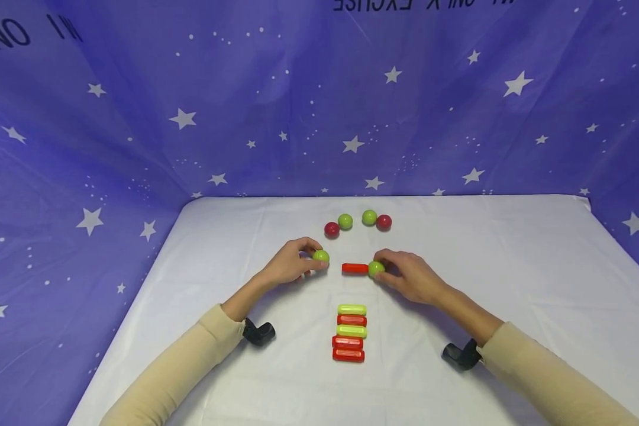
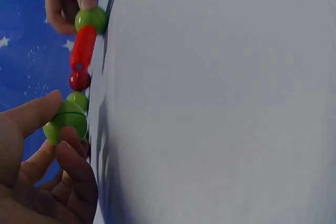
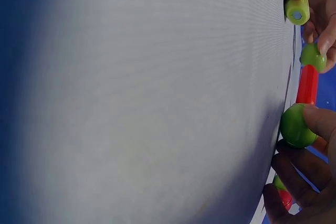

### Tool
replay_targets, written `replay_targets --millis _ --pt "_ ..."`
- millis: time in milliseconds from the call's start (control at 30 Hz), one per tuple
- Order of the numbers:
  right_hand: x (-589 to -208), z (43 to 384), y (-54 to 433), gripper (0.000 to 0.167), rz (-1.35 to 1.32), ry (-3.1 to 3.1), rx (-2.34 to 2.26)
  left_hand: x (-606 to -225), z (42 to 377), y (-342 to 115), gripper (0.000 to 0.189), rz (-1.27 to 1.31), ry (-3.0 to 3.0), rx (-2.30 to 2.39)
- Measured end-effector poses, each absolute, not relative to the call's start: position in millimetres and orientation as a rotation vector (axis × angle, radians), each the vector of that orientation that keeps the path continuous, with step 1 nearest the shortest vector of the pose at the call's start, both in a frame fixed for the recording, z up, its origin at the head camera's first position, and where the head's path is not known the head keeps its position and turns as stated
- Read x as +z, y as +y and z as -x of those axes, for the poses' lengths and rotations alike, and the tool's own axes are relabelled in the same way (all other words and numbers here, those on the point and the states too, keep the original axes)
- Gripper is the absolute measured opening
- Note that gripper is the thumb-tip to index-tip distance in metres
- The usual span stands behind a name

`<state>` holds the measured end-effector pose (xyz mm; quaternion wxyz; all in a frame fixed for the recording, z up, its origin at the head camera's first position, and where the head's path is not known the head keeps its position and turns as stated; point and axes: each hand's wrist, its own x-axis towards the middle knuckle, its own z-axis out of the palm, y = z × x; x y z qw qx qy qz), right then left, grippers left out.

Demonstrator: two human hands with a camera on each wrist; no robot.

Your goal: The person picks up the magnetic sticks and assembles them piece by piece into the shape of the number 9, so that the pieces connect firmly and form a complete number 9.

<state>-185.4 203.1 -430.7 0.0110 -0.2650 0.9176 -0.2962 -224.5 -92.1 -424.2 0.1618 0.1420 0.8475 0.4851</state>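
Observation:
My left hand (image 1: 293, 261) pinches a green ball (image 1: 321, 256) between thumb and fingers, to the left of a red rod (image 1: 354, 268). A gap shows between that ball and the rod's left end in the head view. With thumb and fingertips my right hand (image 1: 412, 277) grips another green ball (image 1: 376, 269), which sits against the rod's right end. In the left wrist view the red rod (image 2: 83, 48) extends from the right hand's ball (image 2: 91, 20) toward the left hand's green ball (image 2: 65, 121).
Nearer the front, several red and yellow-green rods (image 1: 351, 331) lie stacked in a column on the white tablecloth (image 1: 277, 378). Farther back are a red ball (image 1: 332, 229) beside a green ball (image 1: 345, 221), and a second green ball (image 1: 370, 217) beside a red ball (image 1: 384, 222). A purple star-patterned curtain (image 1: 298, 118) hangs behind.

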Motion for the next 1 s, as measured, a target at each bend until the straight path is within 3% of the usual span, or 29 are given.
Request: replay_targets --millis 1000 --pt "-429.1 184.9 202.6 0.03 0.806 2.86 -0.907 -433.7 211.8 -70.0 0.037 -0.462 2.416 1.373"
